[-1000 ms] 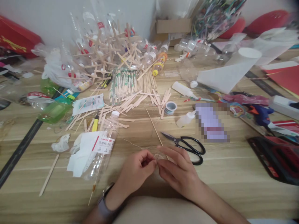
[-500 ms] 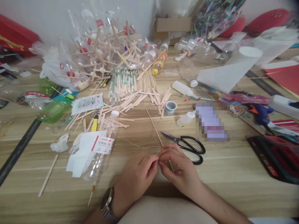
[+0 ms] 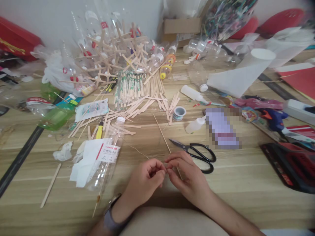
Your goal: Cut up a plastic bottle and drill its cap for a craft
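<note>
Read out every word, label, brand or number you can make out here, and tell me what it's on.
"饮用纯净水": on the white label of the clear bottle.
Too small or blurred to read: the smaller print on that label, the pale packet, the orange-labelled bottle, other bottle labels.

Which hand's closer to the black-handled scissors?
Right. The right hand is on the near side of the scissors, partly overlapping the lower handle in view; contact isn't clear. The left hand is farther off, left of the scissors and the right hand.
</note>
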A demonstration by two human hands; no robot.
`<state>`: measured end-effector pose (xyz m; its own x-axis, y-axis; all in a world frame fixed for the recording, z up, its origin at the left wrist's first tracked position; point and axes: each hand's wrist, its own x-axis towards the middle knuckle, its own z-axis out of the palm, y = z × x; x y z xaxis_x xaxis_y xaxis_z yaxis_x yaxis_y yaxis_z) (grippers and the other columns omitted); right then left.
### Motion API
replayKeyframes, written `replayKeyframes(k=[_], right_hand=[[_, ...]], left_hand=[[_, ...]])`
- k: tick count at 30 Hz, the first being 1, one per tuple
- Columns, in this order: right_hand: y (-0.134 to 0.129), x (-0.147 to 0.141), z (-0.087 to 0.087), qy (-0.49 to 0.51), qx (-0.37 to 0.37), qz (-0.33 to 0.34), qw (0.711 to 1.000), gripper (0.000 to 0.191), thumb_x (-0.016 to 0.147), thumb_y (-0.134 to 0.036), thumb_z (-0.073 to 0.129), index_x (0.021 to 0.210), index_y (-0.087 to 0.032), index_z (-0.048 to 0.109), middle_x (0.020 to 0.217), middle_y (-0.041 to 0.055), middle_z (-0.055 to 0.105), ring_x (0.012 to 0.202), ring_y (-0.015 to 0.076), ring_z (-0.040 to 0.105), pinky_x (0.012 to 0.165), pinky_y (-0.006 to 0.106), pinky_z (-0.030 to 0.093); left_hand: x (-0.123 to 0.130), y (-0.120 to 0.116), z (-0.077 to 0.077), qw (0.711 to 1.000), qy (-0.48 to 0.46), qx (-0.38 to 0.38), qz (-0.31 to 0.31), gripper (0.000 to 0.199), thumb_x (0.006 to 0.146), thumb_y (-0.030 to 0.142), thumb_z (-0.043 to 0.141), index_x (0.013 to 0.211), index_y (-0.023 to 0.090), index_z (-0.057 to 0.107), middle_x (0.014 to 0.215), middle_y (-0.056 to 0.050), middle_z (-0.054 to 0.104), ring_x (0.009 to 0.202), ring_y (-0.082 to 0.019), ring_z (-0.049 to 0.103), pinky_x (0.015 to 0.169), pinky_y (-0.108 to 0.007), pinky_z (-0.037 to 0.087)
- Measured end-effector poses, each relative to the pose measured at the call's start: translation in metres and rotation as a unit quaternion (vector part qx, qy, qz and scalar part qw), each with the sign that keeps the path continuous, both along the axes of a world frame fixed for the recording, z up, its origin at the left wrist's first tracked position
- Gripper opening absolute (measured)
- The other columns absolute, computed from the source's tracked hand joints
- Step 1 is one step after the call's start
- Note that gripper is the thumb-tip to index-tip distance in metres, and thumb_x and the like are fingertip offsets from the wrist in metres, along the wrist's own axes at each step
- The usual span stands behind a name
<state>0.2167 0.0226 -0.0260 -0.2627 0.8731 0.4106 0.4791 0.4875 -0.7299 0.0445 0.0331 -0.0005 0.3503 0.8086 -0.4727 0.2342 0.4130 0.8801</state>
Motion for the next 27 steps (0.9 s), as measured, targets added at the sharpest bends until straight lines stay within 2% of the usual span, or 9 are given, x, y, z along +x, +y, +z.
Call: replayKeyframes(k=[10, 15, 20, 27], right_hand=[[-0.0014, -0.0011, 0.0046, 0.001, 0.031, 0.014, 0.999, 0.013, 0.092, -0.011, 0.053, 0.094, -0.023, 0.056, 0.091, 0.0028, 0.067, 0.087, 0.0174, 0.063, 0.075, 0.033, 0.050], [-0.0009, -0.0009, 0.0078, -0.009, 0.061, 0.012, 0.998, 0.018, 0.093, -0.009, 0.051, 0.100, -0.023, 0.059, 0.092, 0.0041, 0.068, 0.086, 0.0184, 0.064, 0.076, 0.034, 0.051], [-0.0015, 0.0002, 0.0064, -0.018, 0.071, 0.017, 0.997, 0.021, 0.089, -0.008, 0.054, 0.105, -0.021, 0.059, 0.097, 0.0053, 0.068, 0.090, 0.0186, 0.063, 0.079, 0.036, 0.049], [0.0003, -0.0014, 0.0037, -0.030, 0.090, -0.007, 0.995, 0.016, 0.088, -0.009, 0.057, 0.094, -0.024, 0.057, 0.088, 0.0021, 0.069, 0.081, 0.0179, 0.064, 0.078, 0.038, 0.044]], left_hand=[[0.0043, 0.0024, -0.0024, 0.976, -0.136, -0.152, 0.073, 0.019, 0.068, 0.035, 0.061, 0.066, 0.018, 0.053, 0.045, 0.009, 0.040, 0.041, -0.005, 0.024, 0.044, -0.024, 0.013], [0.0044, 0.0034, -0.0021, 0.963, -0.170, -0.187, 0.094, 0.025, 0.065, 0.038, 0.067, 0.066, 0.018, 0.052, 0.045, 0.010, 0.038, 0.043, -0.004, 0.022, 0.044, -0.022, 0.010], [0.0045, 0.0019, -0.0034, 0.970, -0.148, -0.159, 0.109, 0.025, 0.067, 0.038, 0.067, 0.069, 0.018, 0.054, 0.045, 0.010, 0.040, 0.043, -0.005, 0.026, 0.044, -0.021, 0.013], [0.0065, -0.0008, -0.0044, 0.995, -0.032, -0.049, 0.078, 0.016, 0.073, 0.034, 0.059, 0.072, 0.018, 0.058, 0.050, 0.007, 0.047, 0.047, -0.008, 0.040, 0.049, -0.022, 0.027]])
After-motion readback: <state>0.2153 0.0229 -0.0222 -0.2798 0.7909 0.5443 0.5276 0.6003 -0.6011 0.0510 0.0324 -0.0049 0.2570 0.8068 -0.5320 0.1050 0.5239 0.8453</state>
